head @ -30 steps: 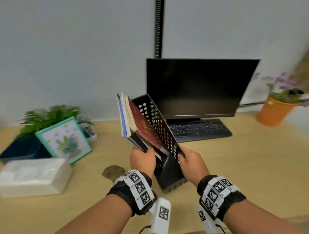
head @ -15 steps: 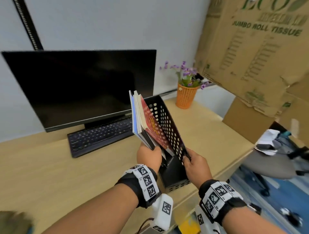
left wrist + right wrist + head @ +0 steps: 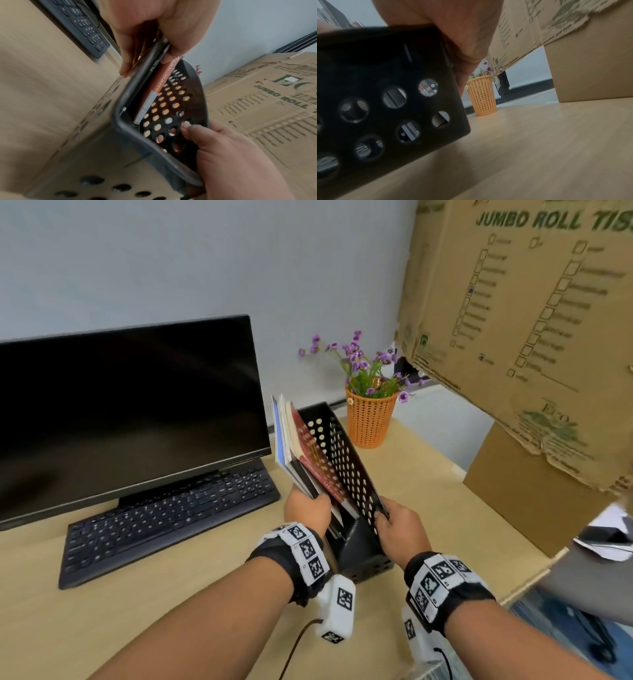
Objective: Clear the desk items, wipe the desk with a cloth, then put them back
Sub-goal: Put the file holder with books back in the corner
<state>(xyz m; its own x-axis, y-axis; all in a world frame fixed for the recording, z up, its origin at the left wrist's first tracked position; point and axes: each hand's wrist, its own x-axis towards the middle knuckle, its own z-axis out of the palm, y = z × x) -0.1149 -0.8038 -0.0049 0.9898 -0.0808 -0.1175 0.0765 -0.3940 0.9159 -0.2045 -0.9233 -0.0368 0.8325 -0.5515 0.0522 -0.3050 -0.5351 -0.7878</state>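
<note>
- File holder (image 3: 342, 460): black, perforated, carried tilted to the left, above the right part of the bench (image 3: 428, 491); the right wrist view suggests a low corner close to the surface, contact not determinable.
- Books (image 3: 301, 453): several stand loose in the holder, leaning left and projecting past its top edge. Risk: further tilt could let them slide out or fan apart.
- Left hand (image 3: 308, 513): clenched around the near left wall of the holder together with the lower book edges, thumb inside. Risk: the grasp covers only the bottom of the books, so the tops are unrestrained.
- Right hand (image 3: 399, 527): grasping the right perforated wall, fingertips hooked at the holes. Risk: thin wall, small purchase; a slip would drop that side onto the bench.
- Keyboard (image 3: 164, 515) and monitor (image 3: 126, 412): just left of the load. Risk: spilled books would fall towards them.
- Orange flower pot (image 3: 371, 419): beyond the holder, far right. Risk: light and tall; a forward swing could topple it.
- Cardboard boxes (image 3: 520, 313): overhanging the right edge. Risk: restricted clearance on that side; a rightward carry may strike them.
</note>
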